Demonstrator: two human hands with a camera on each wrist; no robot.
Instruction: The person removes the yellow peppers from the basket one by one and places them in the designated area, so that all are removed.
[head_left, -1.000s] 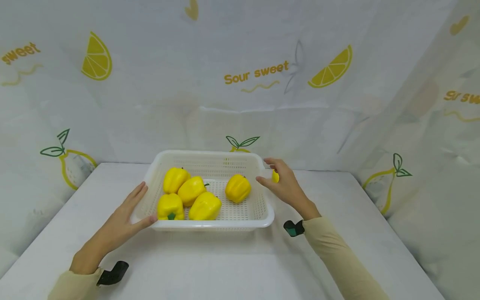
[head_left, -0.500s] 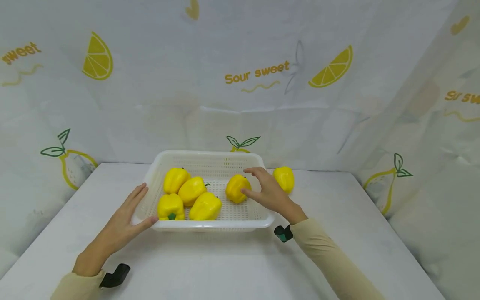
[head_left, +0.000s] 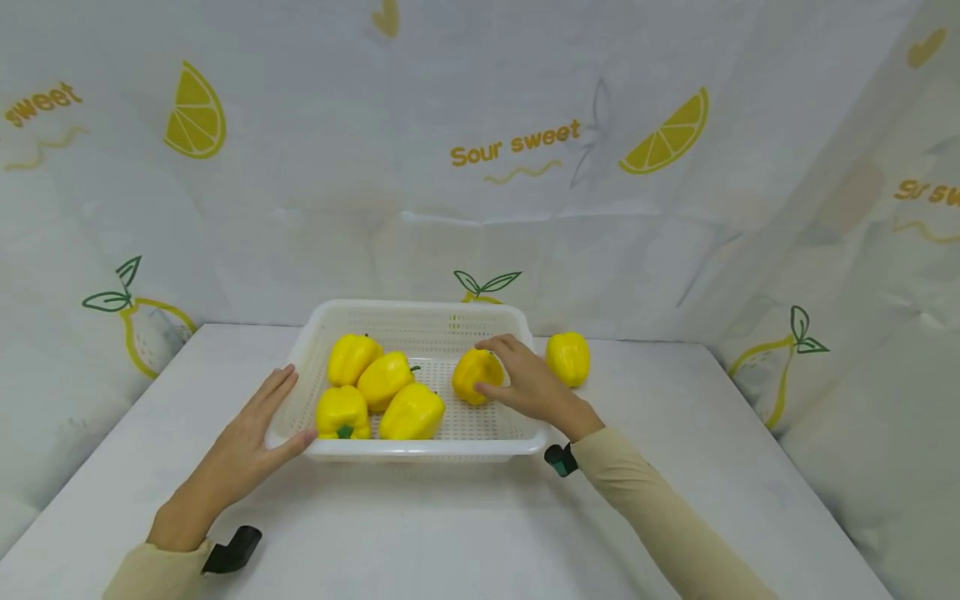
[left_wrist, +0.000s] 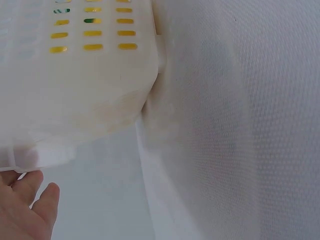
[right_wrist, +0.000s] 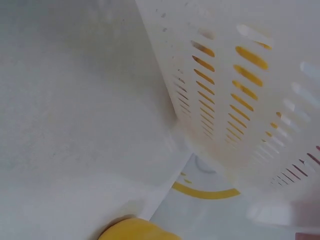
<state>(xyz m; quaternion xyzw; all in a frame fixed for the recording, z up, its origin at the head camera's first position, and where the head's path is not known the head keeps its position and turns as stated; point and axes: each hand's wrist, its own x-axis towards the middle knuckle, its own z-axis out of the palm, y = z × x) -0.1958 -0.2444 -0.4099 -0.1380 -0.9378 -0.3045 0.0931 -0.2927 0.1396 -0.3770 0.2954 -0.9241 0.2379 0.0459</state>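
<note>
Right grip point(head_left: 534, 385) now around rightmost pepper point(head_left: 467, 375) in basket point(head_left: 427, 447)

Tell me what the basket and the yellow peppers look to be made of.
Basket: white, likely molded plastic with a slight sheen, judging by its smooth rim and rows of uniform slots.
Yellow peppers: smooth and glossy, one showing a green stem; they may be real or plastic imitations, as the shine suits either.
</note>
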